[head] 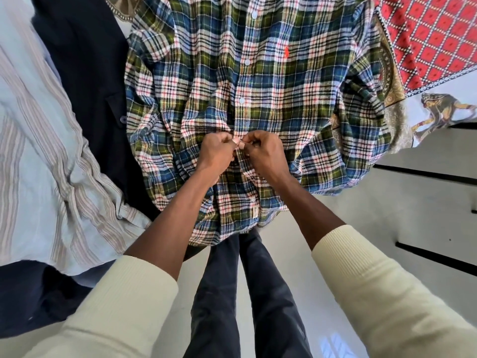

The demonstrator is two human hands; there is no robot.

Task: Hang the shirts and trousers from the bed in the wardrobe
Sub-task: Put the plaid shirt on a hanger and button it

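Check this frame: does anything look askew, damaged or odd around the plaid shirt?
Nothing damaged. The plaid shirt lies on the bed, bunched and wrinkled where the left hand and right hand pinch its button placket. The striped shirt beside it is rumpled, hanging over the edge.

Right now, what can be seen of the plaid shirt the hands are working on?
The plaid shirt is a soft, flannel-looking check of blue, green, white and red, with white buttons down its placket and a small red emblem on the chest. It lies spread front-up and rumpled on the bed, hem toward the person, a small label near the hem. The left hand and right hand pinch the placket together at mid-front. Dark trousers lie beside it.
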